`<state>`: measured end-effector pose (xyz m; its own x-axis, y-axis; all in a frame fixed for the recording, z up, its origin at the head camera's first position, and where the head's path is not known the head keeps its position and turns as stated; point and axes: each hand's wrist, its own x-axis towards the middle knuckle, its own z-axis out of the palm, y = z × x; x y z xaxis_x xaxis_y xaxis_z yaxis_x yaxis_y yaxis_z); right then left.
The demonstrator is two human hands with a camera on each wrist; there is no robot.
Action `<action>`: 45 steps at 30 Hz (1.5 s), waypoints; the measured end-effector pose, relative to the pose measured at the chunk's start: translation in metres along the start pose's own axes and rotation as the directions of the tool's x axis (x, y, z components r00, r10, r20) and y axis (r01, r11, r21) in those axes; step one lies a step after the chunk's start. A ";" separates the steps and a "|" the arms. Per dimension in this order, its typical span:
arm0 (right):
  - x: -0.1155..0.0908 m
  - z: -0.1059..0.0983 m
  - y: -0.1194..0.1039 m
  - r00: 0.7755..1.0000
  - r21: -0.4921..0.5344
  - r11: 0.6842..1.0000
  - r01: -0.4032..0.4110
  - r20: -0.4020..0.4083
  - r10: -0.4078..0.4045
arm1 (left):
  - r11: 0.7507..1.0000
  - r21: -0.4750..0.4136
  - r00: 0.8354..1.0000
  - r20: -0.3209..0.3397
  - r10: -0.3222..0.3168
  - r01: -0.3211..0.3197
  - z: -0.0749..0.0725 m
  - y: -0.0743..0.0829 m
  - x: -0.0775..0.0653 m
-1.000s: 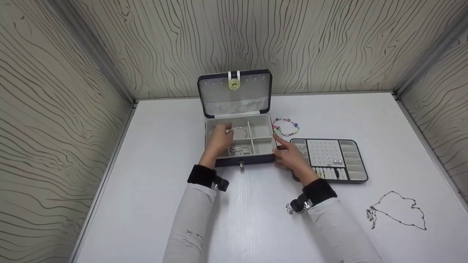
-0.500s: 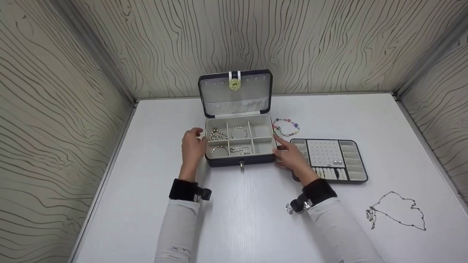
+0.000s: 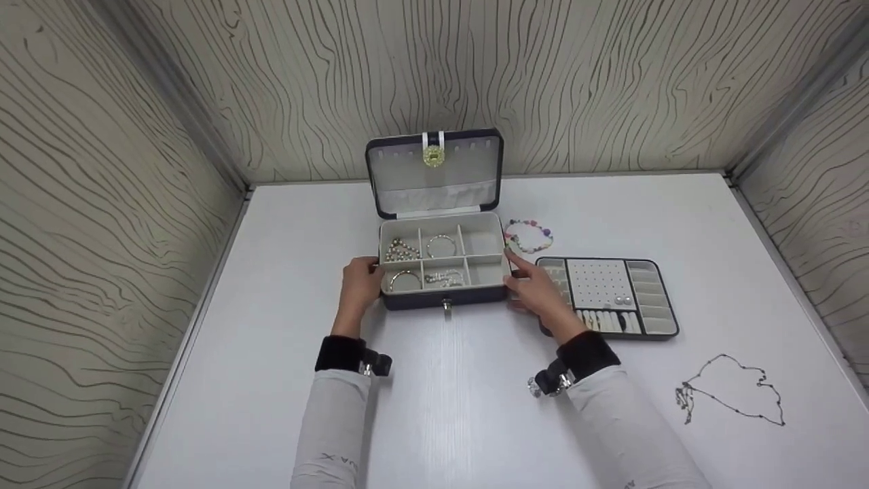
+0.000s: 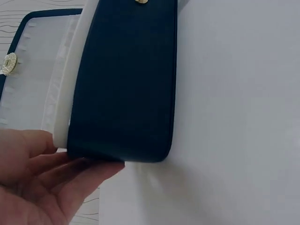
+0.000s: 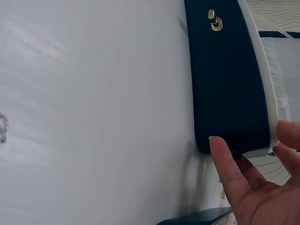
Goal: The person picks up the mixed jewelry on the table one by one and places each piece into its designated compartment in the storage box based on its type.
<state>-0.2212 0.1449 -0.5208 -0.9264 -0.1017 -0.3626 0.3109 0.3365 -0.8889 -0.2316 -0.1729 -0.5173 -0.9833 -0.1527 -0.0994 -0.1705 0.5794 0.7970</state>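
A dark blue jewelry box (image 3: 414,301) stands with its lid up at the middle of the table. My left hand (image 3: 360,282) holds its left end, fingers along the side wall in the left wrist view. At the opposite end my right hand (image 3: 536,288) grips the box, its thumb (image 5: 222,152) at the front corner and a finger on the pale rim. The four left and middle compartments contain a beaded piece (image 3: 406,252), a gold-toned bangle (image 3: 405,272), a thin bracelet (image 3: 441,236) and a pearly strand (image 3: 445,278). Both right-hand compartments look bare.
Behind my right hand lies a colorful beaded bracelet (image 3: 546,233). A divided jewelry tray (image 3: 675,322) with rings and pearl earrings (image 3: 622,300) lies beyond it. A thin necklace (image 3: 686,385) is at right front, and a small clear piece (image 3: 533,387) beside my right wrist.
My left hand has come out of the left compartments, moved left and settled against the box's left side. The beaded piece and bangle now show. My right hand stays in place.
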 end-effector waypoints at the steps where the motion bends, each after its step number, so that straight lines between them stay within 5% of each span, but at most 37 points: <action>1: 0.000 0.000 0.000 1.000 0.001 1.000 -0.001 0.001 0.001 | 1.000 0.014 1.000 0.000 0.008 -0.008 0.000 0.001 0.001; 15: 0.000 0.002 -0.002 0.996 -0.134 0.989 0.063 -0.055 -0.071 | 0.998 0.053 0.998 0.051 -0.028 0.025 -0.001 0.005 0.001; 36: -0.009 0.007 -0.010 0.997 -0.116 0.992 0.046 -0.058 -0.053 | 0.995 0.097 0.998 0.070 -0.005 -0.002 -0.007 0.006 0.001; 45: -0.021 0.012 -0.004 0.997 -0.107 0.991 0.078 -0.012 -0.080 | 0.998 0.046 0.992 0.114 -0.046 0.041 -0.013 0.002 -0.010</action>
<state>-0.2002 0.1341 -0.5127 -0.9508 -0.1167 -0.2871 0.2134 0.4254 -0.8795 -0.2210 -0.1811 -0.5072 -0.9752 -0.0870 -0.2034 -0.2136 0.6088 0.7640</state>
